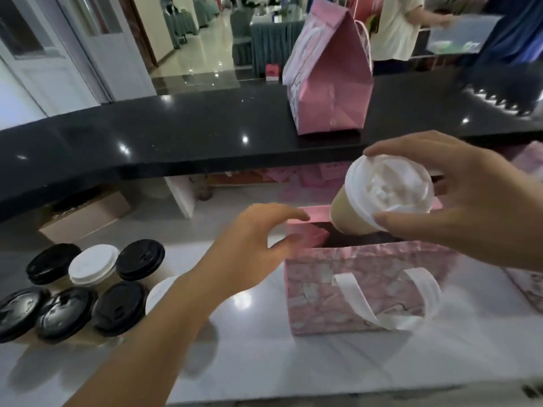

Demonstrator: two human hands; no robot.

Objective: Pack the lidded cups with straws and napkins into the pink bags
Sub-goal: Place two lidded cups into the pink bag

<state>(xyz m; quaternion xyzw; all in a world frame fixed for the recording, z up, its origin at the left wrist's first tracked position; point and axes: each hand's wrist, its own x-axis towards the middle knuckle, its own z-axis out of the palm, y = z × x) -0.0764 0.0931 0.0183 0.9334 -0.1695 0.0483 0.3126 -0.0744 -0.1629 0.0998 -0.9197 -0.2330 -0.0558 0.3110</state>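
My right hand (467, 207) grips a tan paper cup with a white lid (388, 192) by the lid's rim, tilted, its base over the mouth of an open pink bag (361, 286) with white ribbon handles on the white counter. My left hand (258, 239) touches the bag's left top edge, thumb and fingers on either side of the rim. Several lidded cups (76, 292), black and white lids, stand at the left. No straws or napkins are visible.
A folded-shut pink bag (329, 83) stands on the raised black counter (176, 136) behind. More pink bags lie at the right edge (526, 277). A cardboard box (85, 215) sits under the black counter. A person (396, 27) stands beyond.
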